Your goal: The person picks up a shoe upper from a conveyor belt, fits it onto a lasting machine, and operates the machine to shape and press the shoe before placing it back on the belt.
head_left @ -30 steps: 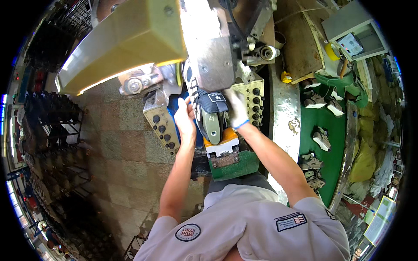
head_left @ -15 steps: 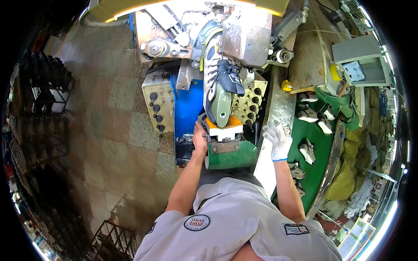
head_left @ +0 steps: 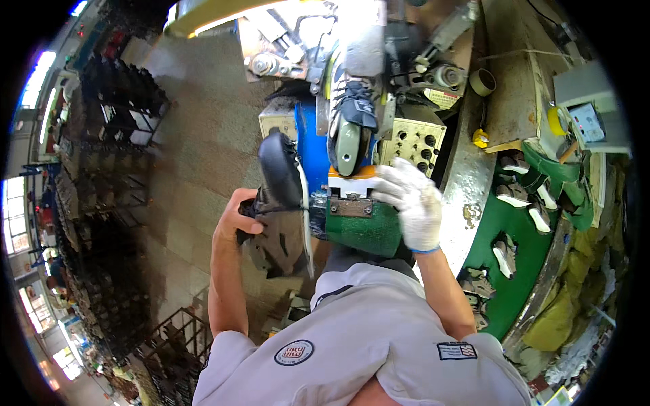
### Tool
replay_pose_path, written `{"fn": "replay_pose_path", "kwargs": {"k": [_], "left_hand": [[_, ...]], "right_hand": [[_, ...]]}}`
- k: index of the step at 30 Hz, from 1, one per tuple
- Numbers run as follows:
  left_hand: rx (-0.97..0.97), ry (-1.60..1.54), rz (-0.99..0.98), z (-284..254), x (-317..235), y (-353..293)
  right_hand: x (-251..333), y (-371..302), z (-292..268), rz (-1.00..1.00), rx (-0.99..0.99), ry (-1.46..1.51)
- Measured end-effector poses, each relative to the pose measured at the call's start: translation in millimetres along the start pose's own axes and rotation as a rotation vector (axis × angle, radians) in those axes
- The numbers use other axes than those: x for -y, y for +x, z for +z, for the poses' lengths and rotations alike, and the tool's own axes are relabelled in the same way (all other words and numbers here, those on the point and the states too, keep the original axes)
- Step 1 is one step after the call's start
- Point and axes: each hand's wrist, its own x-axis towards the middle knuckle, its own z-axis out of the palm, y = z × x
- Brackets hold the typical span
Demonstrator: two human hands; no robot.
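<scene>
The bare left hand (head_left: pixel 235 220) is closed around a dark shoe (head_left: pixel 279 203), gripping it at the side near the laces, with the fingers wrapped over the upper and the thumb side toward the person. The shoe is held up in the air just left of the machine, its black sole turned toward the camera and its toe pointing away from the person. The right hand (head_left: pixel 414 203), in a white work glove with a blue cuff, is loosely open with the fingers spread and curled forward; the fingertips rest at or just over the orange and white block (head_left: pixel 352 184) on the front of the machine, and whether they actually press on it cannot be told. Below that block sits a green machine base (head_left: pixel 362 230) with a small metal plate. Above the block, a second shoe (head_left: pixel 349 128), grey-green at the toe and dark at the laces, is mounted sole-down in the machine under metal clamps. To the right of it stands a cream panel with round holes (head_left: pixel 413 139). Farther right, a green conveyor tray (head_left: pixel 504 223) carries several pale soles. Dark racks (head_left: pixel 115 115) line the tiled floor on the left.
</scene>
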Motion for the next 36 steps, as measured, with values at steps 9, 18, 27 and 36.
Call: {"fn": "replay_pose_path", "kwargs": {"k": [9, 18, 27, 36], "left_hand": [[-0.234, 0.13, 0.26, 183.8, 16.6, 108.7], [0.104, 0.227, -0.168, 359.7, 172.7, 228.8], [0.393, 0.766, -0.369, 422.7, 251.6, 261.7], [0.209, 0.862, -0.35, 370.5, 254.1, 253.5]], "right_hand": [[24.0, 2.1, -43.7, 0.107, -0.004, 0.561], [85.2, -125.3, -209.7, -0.159, -0.54, 0.267], [99.1, -325.7, -492.9, 0.443, -1.694, -0.694], [78.2, -140.9, -664.4, 0.21, -1.382, -0.537]]}}
